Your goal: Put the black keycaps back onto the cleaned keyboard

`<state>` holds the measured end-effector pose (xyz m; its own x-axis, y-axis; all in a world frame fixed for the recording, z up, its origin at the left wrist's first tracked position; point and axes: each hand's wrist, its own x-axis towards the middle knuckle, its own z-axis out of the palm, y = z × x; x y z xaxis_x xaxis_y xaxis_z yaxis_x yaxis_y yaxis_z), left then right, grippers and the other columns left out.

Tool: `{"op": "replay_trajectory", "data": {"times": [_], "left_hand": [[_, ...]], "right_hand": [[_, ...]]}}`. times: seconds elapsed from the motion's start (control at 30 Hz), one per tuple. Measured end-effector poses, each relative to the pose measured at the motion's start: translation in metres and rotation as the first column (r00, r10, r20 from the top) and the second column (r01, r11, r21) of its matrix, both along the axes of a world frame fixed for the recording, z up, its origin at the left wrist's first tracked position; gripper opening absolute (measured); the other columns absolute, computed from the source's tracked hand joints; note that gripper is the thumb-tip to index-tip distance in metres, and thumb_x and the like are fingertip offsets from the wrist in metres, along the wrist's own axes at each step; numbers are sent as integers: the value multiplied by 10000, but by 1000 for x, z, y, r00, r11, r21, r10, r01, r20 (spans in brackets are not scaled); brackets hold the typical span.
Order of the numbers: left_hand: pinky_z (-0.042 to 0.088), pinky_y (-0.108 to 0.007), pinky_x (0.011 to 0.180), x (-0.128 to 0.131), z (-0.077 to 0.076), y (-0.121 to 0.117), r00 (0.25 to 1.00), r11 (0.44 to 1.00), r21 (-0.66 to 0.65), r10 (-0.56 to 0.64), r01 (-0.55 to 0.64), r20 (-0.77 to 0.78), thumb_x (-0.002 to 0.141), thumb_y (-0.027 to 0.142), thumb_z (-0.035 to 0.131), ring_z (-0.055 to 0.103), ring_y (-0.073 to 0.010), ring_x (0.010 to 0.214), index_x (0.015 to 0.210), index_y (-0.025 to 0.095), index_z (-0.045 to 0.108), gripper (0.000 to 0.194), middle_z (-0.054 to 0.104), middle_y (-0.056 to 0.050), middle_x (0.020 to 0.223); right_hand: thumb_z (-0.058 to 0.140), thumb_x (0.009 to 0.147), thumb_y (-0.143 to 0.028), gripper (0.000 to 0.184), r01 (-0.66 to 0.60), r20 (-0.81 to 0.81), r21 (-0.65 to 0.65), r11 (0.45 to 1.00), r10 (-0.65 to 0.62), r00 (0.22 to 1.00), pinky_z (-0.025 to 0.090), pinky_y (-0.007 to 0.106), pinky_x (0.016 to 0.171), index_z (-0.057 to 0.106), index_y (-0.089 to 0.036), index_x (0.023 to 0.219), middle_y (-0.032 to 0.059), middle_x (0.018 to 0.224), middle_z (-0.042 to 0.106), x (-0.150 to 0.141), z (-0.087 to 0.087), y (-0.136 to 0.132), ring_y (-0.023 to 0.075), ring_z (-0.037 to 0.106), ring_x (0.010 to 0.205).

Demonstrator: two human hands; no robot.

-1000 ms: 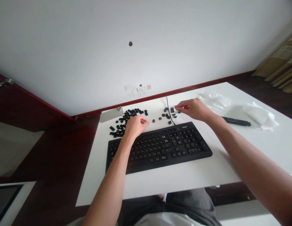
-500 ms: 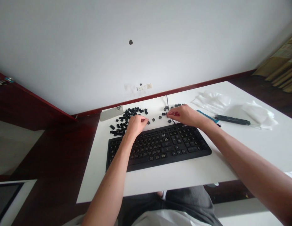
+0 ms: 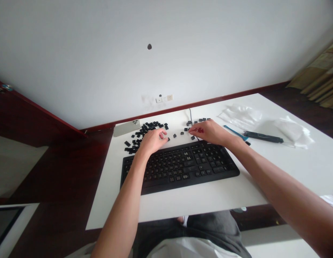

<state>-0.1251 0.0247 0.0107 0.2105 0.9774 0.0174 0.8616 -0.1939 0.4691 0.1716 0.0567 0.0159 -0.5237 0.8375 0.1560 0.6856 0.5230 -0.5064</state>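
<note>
A black full-size keyboard (image 3: pixel 179 166) lies on the white table (image 3: pixel 182 202) with its keys bare of nothing I can pick out at this size. Loose black keycaps (image 3: pixel 144 132) lie heaped on the table beyond its left half, and a smaller scatter of keycaps (image 3: pixel 200 120) sits further right. My left hand (image 3: pixel 152 141) rests just above the keyboard's far edge, fingers curled beside the heap. My right hand (image 3: pixel 210 132) reaches left, fingertips among the smaller scatter. Whether either hand pinches a keycap is hidden.
A pale smartphone (image 3: pixel 127 128) lies at the table's far left. A thin black cable (image 3: pixel 191 116) runs from the wall side to the keyboard. To the right lie a black pen-like tool (image 3: pixel 263 137), a blue strip (image 3: pixel 234 132) and crumpled clear plastic (image 3: pixel 265 123).
My right hand has moved left and nearer the keyboard, over the small scatter, uncovering the blue strip. My left hand has shifted slightly left. The view has tilted a little.
</note>
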Motion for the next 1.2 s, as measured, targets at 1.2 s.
{"op": "replay_trajectory", "data": {"times": [1.2], "left_hand": [[423,-314,725,-29,21,3,948,949,85,309,-303,-72,914,278,752,693,-194,838,956,269,809,72,785,14,879]], "right_hand": [[644,1000,-349,252,-8,8,-49,999,8,1000,555,332,792,856,-228,1061,38,936,846,1,2,-2,231,775,839]]}}
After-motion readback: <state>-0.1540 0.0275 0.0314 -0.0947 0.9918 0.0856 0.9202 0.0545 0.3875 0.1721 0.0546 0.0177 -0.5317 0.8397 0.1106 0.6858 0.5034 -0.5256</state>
